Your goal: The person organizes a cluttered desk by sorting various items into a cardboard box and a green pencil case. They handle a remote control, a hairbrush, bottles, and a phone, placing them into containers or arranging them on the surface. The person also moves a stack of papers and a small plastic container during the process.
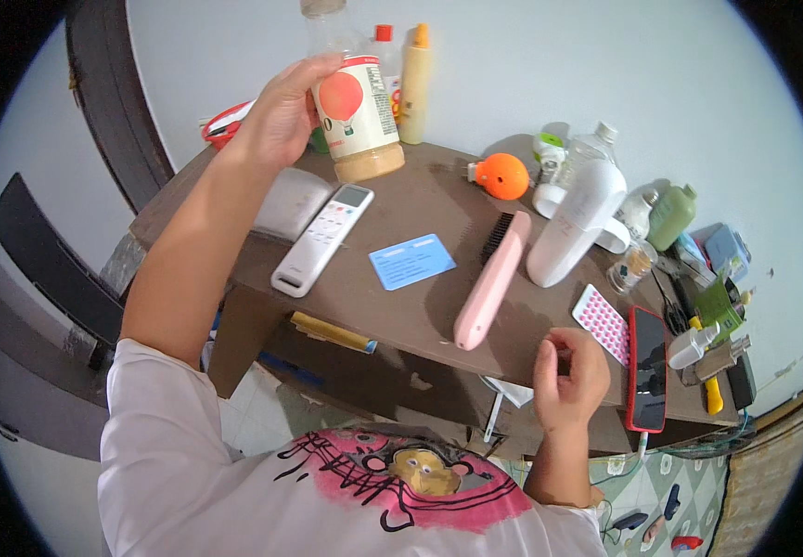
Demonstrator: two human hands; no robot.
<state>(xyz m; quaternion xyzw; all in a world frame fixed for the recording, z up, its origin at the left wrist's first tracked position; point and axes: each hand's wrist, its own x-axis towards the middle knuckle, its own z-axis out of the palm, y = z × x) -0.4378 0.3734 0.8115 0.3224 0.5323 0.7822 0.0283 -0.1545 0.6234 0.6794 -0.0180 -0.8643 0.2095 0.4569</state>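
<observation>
My left hand (290, 104) is raised at the back left of the desk. It is closed around a clear bottle (355, 121) whose pale label shows a red balloon. Something tan fills the bottle's base, and the bottle leans slightly. My right hand (572, 376) hovers by the desk's front edge, loosely curled, and nothing shows in it. Nearest to it are a blister pack (602, 323) of pink pills and a red-framed phone (646, 367) with a cable plugged in. A pink comb-like device (496, 283) lies left of the right hand.
On the brown desk (411, 204) lie a white remote (324, 239), a blue card (411, 262) and an orange plug-in bulb (500, 176). A white rounded device (576, 223) stands right of centre. Behind are a cream bottle (414, 88) and a green bottle (672, 218). Below opens a shelf.
</observation>
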